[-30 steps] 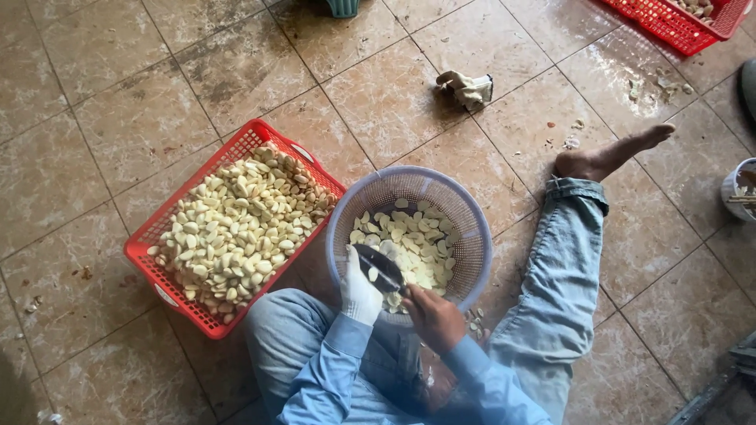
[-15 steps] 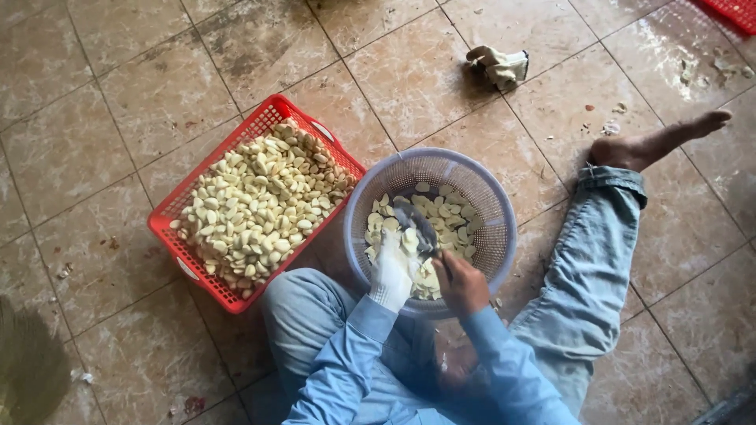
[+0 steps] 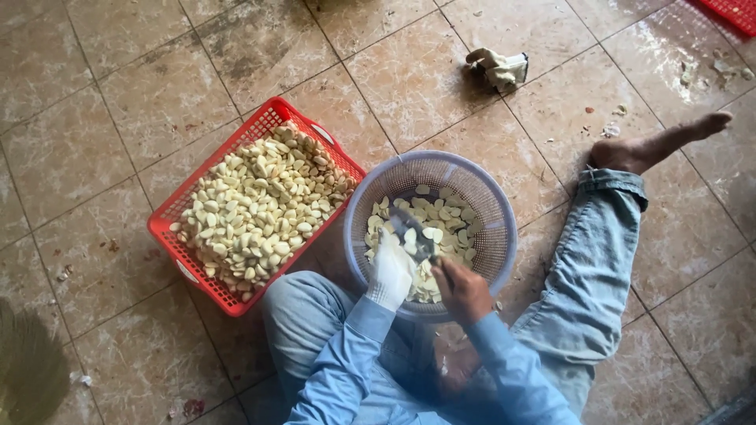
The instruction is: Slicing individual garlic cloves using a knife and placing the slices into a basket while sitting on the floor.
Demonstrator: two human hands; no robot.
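While I sit on the tiled floor (image 3: pixel 118 94) with my legs spread, the round lavender basket (image 3: pixel 488 201) rests between them, close enough that both hands work over its rim. My left hand (image 3: pixel 391 271), in a white glove, has its fingers closed on a pale piece at the basket's near edge; I cannot make out the piece itself clearly. My right hand (image 3: pixel 462 291), bare, is wrapped around the handle of a knife (image 3: pixel 411 234), its dark blade angled toward the gloved fingers, so cut pieces (image 3: pixel 449 220) would fall straight into the basket. Just to the left, touching my knee, stands a red crate (image 3: pixel 197 271) heaped with whole pale cloves (image 3: pixel 252 208), within easy reach. A crumpled glove (image 3: pixel 498 68) lies well apart.
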